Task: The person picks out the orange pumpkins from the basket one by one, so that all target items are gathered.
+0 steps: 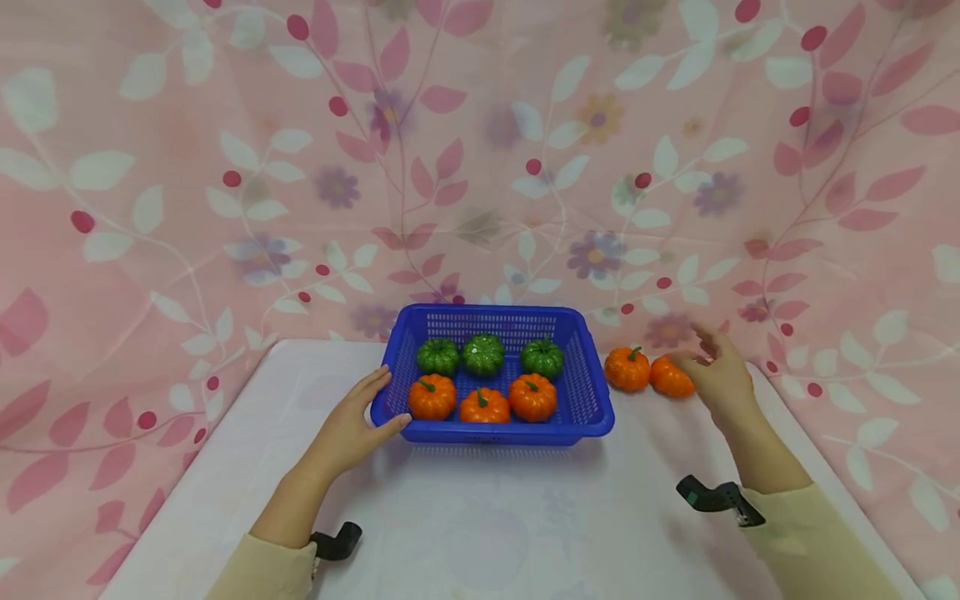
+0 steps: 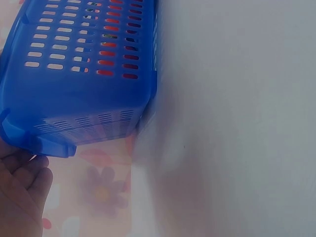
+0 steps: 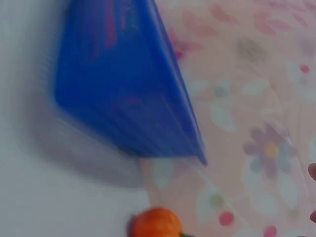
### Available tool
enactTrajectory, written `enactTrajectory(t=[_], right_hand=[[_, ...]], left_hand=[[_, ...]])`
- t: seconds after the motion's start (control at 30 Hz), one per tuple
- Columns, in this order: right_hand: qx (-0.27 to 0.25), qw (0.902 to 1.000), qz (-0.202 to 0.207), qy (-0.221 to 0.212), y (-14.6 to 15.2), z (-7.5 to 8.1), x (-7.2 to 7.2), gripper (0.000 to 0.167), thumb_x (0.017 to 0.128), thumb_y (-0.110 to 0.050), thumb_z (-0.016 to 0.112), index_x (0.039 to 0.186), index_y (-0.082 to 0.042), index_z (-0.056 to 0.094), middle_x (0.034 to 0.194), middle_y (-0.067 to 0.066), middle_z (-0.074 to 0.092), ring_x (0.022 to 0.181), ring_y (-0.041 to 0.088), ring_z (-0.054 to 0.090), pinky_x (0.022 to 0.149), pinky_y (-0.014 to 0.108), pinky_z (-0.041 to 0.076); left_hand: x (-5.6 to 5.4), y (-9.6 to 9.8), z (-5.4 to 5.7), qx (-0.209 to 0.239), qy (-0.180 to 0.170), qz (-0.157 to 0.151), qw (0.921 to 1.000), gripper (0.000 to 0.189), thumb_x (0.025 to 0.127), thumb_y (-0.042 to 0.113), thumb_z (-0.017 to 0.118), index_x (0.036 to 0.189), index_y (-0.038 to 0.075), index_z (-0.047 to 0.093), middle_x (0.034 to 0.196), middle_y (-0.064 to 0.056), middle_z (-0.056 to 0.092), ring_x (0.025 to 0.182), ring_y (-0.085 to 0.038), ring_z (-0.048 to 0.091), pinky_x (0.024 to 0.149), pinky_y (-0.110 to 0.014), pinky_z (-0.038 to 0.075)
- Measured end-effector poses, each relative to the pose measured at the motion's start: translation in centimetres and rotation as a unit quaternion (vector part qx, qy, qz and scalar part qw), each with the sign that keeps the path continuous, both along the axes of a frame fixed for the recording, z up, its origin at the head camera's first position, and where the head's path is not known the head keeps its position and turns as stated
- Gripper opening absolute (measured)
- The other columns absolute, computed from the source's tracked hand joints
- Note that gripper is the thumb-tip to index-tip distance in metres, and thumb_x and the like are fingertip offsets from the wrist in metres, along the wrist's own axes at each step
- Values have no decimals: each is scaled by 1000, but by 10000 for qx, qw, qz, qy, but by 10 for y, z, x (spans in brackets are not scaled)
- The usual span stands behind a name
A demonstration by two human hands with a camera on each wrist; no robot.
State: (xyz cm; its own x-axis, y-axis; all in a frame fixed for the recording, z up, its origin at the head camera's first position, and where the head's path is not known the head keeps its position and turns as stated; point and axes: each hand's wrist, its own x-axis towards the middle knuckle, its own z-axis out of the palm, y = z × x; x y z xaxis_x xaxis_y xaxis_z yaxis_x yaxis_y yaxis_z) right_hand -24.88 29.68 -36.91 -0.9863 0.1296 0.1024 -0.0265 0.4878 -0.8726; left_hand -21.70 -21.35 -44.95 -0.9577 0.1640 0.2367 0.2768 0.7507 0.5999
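A blue plastic basket [image 1: 495, 432] stands on the table with three green pumpkins [image 1: 483, 356] in its back row and three orange pumpkins [image 1: 533, 397] in front. My left hand [image 1: 351, 429] touches the basket's left rim, its fingers extended along the side and the thumb at the front corner. Right of the basket lie an orange pumpkin [image 1: 627, 369] and a second orange pumpkin [image 1: 672, 377]. Above and beside them hovers my right hand [image 1: 720, 379], fingers loosely spread, nothing seen in it. A sliver of orange shows behind that hand. The right wrist view is blurred.
A white cloth covers the table [image 1: 480, 517]. Behind it hangs a pink floral curtain [image 1: 480, 167] close to the back edge. A black wrist camera [image 1: 337, 542] sits at the left sleeve and another black wrist camera [image 1: 718, 497] at the right.
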Motion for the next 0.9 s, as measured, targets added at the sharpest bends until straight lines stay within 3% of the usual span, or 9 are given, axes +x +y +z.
enactTrajectory(t=[0.2, 0.53, 0.9], right_hand=[[263, 9979, 598, -37, -40, -12, -2, 78, 96, -36, 68, 158, -9, 28, 159, 28, 24, 143, 50, 28, 109, 60, 37], [117, 9929, 1181, 40, -87, -22, -6, 71, 95, -27, 71, 152, -3, 37, 152, 25, 38, 141, 44, 37, 111, 54, 37], [242, 9835, 1730, -469, -123, -28, -19, 70, 94, -25, 72, 152, -7, 38, 155, 25, 35, 137, 48, 42, 105, 58, 42]], left_hand=[[1, 0, 1, 19, -27, 21, 10000, 84, 88, 45, 75, 152, 3, 41, 161, -12, 33, 145, -40, 32, 114, -61, 29], [0, 1, 0, 13, -24, 3, 10000, 85, 88, 48, 75, 152, 4, 41, 161, -11, 33, 145, -39, 32, 114, -60, 30], [-1, 1, -1, 38, 14, 10, 10000, 84, 88, 43, 76, 152, 3, 41, 161, -12, 32, 145, -40, 32, 114, -60, 29]])
